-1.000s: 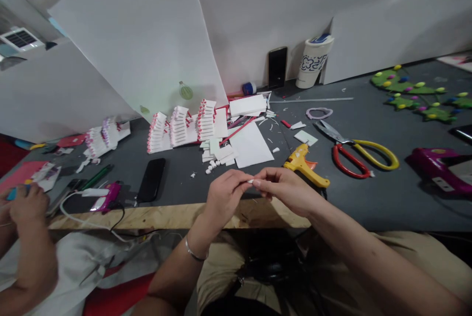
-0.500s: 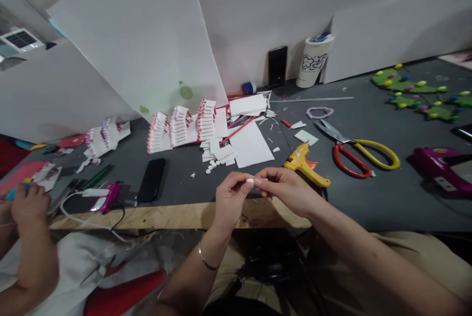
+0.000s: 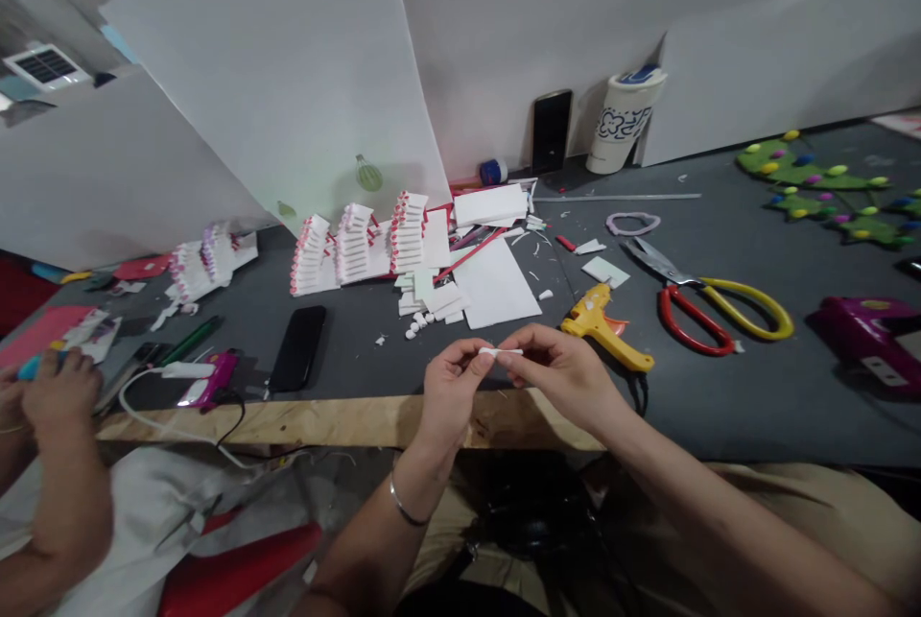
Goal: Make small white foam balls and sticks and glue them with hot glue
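Note:
Between the fingertips of both hands is a small, thin white strip (image 3: 502, 351), maybe paper or foam. My left hand (image 3: 453, 387) pinches its left end, and my right hand (image 3: 557, 369) pinches it from the right. Both hands are held over the table's front edge. Just beyond them lie small white balls (image 3: 417, 321), a stack of white and pale green pieces (image 3: 432, 293) and a white sheet (image 3: 496, 286). A yellow glue gun (image 3: 604, 324) rests beside my right hand.
Scissors (image 3: 691, 296) with red and yellow handles lie to the right. A black phone (image 3: 297, 348) is at left. Rows of red-tipped white pieces (image 3: 409, 233) stand behind. A cup (image 3: 625, 120) leans near the white board. Another person's hand (image 3: 61, 396) works at far left.
The white strip now shows as a longer, thinner piece between my fingertips. My hands have hardly moved; the whole view has shifted slightly.

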The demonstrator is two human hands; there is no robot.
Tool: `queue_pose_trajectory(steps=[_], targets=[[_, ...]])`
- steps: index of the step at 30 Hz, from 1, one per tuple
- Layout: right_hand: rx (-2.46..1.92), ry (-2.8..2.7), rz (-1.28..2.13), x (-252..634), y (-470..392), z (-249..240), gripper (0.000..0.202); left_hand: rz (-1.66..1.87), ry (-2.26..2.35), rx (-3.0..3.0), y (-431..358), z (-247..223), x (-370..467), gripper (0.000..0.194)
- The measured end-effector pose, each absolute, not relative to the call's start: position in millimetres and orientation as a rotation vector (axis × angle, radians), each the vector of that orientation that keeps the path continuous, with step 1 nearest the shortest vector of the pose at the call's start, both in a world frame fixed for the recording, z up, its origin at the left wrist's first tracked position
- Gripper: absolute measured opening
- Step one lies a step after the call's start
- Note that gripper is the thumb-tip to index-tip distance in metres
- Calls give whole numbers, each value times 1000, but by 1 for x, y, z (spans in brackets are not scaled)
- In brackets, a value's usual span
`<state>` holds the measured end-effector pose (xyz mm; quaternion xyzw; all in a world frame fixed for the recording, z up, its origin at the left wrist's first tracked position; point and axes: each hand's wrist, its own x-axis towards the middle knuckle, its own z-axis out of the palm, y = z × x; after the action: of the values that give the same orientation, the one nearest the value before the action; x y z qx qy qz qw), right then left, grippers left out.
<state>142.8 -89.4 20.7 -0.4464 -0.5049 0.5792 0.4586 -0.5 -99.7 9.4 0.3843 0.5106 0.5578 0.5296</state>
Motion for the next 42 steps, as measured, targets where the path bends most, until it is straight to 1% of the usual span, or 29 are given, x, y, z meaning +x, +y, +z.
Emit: queue_pose_trajectory(steps=[3,5,8,14,19,22,23,26,29,35,42], targets=[[-1112,-1323,1229,141,-93,20,19,1352,1103,697,-99,11,7,28],[-1110,-1308,1223,140,-94,20,20,1365,1052,631,-98,14,11,30],[-1132,-1298,1236,141,-93,20,21,1390,1040,647,-99,15,15,30],[-1198,-1541,920,142,-93,19,14,1441,1097,691,-99,10,18,27],[-1202,-1577,865,145,-92,24,12,1339,1122,912,-97,15,5,23],[-1172,-1652,808,148,-90,28,9,1228,1183,1146,-94,26,-7,28],[-1162,-1681,793,149,-90,29,9,1199,1206,1235,-93,31,-11,26],[-1139,-1744,758,150,-89,28,10,1118,1265,1474,-91,42,-17,11],[-1116,-1720,730,150,-89,26,11,1115,1271,1441,-88,44,-16,6],[-1023,-1736,680,151,-87,24,11,1171,1202,1087,-87,31,-9,20],[-1029,-1719,677,151,-86,21,9,1251,1194,866,-89,26,-2,29]])
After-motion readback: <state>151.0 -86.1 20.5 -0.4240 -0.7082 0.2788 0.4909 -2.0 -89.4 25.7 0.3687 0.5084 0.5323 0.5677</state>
